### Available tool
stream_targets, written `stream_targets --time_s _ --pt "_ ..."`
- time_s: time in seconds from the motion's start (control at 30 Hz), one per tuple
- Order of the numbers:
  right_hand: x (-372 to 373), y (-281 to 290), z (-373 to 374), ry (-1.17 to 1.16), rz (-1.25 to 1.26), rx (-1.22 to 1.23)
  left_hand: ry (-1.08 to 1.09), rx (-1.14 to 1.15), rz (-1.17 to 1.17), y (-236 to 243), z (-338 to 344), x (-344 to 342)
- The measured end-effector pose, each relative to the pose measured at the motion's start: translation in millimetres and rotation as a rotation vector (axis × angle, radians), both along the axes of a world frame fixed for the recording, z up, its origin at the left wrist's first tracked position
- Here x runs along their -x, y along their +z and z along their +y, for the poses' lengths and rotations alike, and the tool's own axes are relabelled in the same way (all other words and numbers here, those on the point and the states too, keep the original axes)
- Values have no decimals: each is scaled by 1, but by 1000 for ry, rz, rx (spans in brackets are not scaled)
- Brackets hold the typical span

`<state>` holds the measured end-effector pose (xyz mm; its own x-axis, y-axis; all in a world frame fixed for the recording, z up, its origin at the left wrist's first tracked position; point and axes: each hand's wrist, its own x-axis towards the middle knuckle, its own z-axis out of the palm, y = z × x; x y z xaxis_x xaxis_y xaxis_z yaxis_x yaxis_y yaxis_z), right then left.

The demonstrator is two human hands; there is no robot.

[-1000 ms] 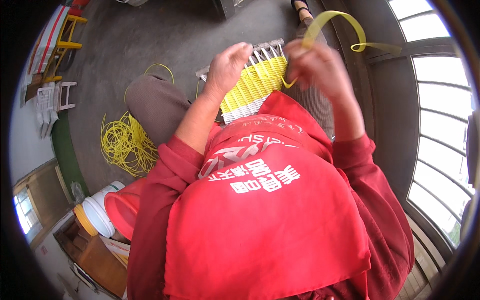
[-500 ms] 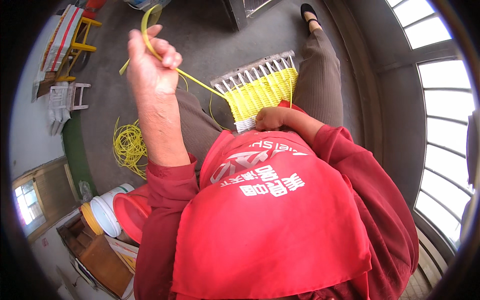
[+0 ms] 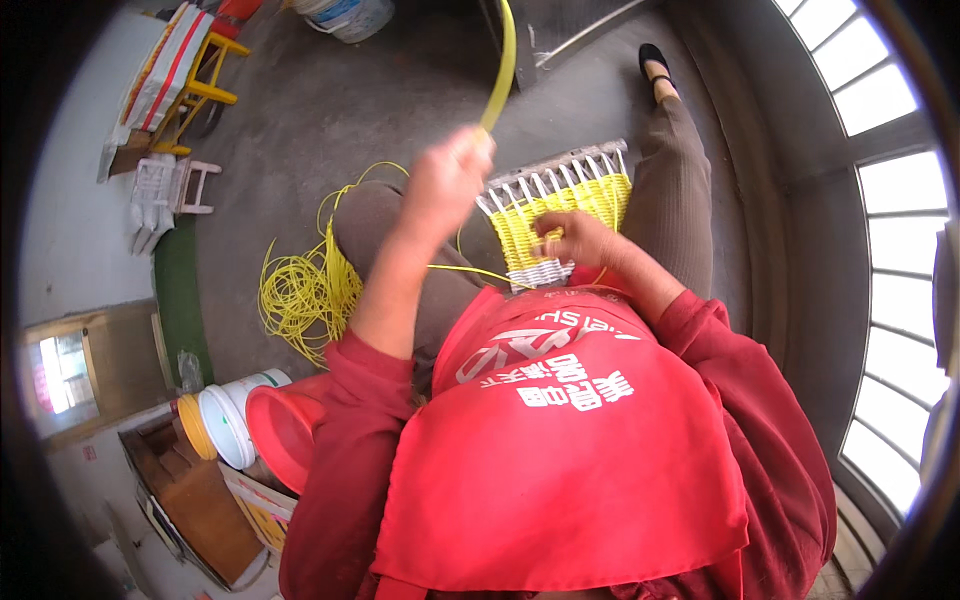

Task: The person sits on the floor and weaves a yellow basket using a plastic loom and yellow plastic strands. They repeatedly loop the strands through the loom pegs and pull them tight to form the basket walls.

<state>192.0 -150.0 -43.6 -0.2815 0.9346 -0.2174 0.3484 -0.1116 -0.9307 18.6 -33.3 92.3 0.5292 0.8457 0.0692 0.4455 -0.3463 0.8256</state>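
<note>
My left hand (image 3: 447,185), slightly blurred, is raised above my left thigh and closed around a flat yellow-green strip (image 3: 505,65) that rises past the top of the picture. Between my legs stands a woven seat panel (image 3: 520,235), yellow weave across white cords, with a white band at its near end. My right hand (image 3: 578,240) is over the middle of this weave, fingers curved but apart; whether a fingertip touches a strand cannot be told. A thin yellow cord (image 3: 465,268) leads from the panel's near left side and passes behind my left forearm.
A loose heap of yellow cord (image 3: 305,290) lies on the floor beside my left leg. Red (image 3: 285,425) and white buckets (image 3: 225,425) stand at the lower left. Farther off are a small white stool (image 3: 180,185), a yellow stool (image 3: 210,90) and another bucket (image 3: 345,15).
My left hand has swung right, closer to the panel, with the strip now pointing upward. My right hand has moved from the panel's near edge up over the yellow weave, and its fingers have spread.
</note>
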Motion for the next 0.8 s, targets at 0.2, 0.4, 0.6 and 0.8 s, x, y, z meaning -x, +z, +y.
stream_targets --time_s 0.2,0.4,0.6,0.8 --pt "-19 47 14 -408 1092 123 -380 103 388 -65 -66 3" --pt "-31 28 6 -472 998 124 -376 308 367 -105 -71 35" --pt "-9 7 -4 -255 858 298 24 648 -472 -98 -32 2" --pt "10 -16 -5 -75 1000 464 -5 613 -686 -97 -32 -22"
